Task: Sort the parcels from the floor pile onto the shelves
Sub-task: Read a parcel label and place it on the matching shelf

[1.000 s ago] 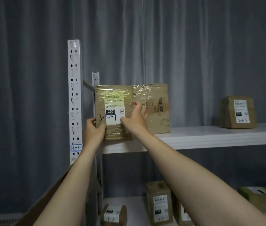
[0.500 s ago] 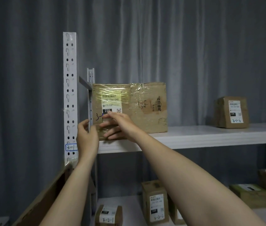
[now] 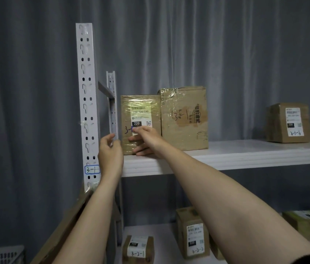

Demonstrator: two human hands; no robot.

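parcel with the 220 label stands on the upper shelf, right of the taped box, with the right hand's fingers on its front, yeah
Wrong side. The head view shows the parcel with the 220 label left of the taped box, not right. It does stand on the upper shelf, with fingers of the right hand on its front.

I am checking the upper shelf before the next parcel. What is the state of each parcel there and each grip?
labelled parcel: upright on the upper shelf, left end.
taped parcel: upright, directly right of the labelled one.
far parcel: upright, stands apart.
right grip: hand open, fingers flat on labelled parcel.
left grip: hand open, holds nothing.
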